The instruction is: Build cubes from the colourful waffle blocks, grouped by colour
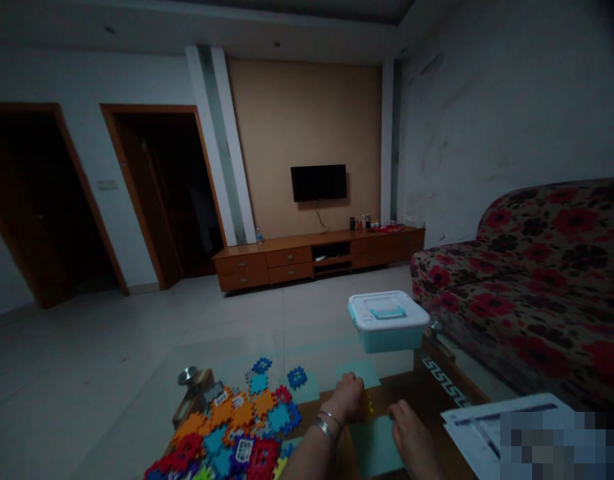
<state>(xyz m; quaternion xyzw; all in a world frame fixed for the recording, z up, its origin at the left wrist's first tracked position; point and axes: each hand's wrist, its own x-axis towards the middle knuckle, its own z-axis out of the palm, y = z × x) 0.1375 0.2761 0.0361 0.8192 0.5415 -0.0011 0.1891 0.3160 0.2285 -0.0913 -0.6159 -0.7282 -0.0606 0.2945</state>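
Observation:
My left hand (345,397), with bracelets at the wrist, is over the glass table. Its fingers are curled down, and a yellow toothed plastic piece (369,403) peeks out at their right side, apparently held and mostly hidden. A short way to the right is my right hand (409,430), fingers bent inward; whatever may be in them is hidden. Left of my hands spreads a pile of colourful interlocking plastic tiles (241,413) in orange, blue, red and purple. A blue tile (297,377) lies apart from the pile, nearer my left hand.
A lidded turquoise storage box (389,323) stands at the table's far right. Printed papers (507,420) lie at the right edge. The glass tabletop (331,353) has metal-capped supports. Beyond are a floral sofa (537,267), a low wooden cabinet (287,263) and a wall television (319,183).

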